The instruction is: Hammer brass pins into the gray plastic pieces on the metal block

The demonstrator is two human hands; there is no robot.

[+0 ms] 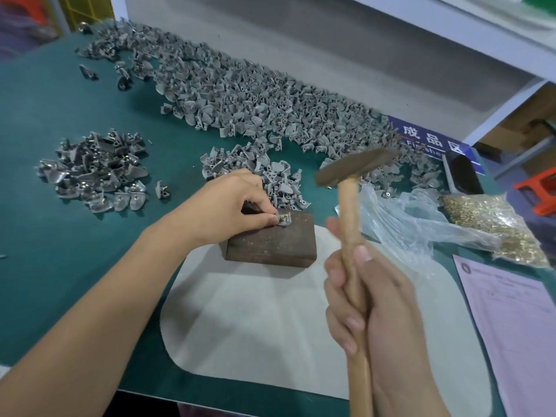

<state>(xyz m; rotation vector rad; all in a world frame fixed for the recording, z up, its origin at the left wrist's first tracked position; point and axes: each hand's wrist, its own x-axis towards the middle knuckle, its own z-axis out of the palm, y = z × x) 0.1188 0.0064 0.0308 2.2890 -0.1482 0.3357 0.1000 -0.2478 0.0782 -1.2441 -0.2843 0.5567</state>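
A rusty brown metal block [270, 242] lies on a pale mat [270, 320]. On its far top edge sits a gray plastic piece [285, 218] with a brass pin standing in it. My left hand [231, 203] pinches that piece between thumb and fingers. My right hand [370, 299] grips the wooden handle of a hammer [350, 203]. The hammer's dark head [355, 168] is raised and blurred, up and to the right of the block.
A long heap of gray plastic pieces [240, 85] runs across the back of the green table. A smaller pile with pins fitted [96, 173] lies at the left. At the right are a clear bag of brass pins [493, 227], a pink paper form [511, 320] and a blue sign [430, 139].
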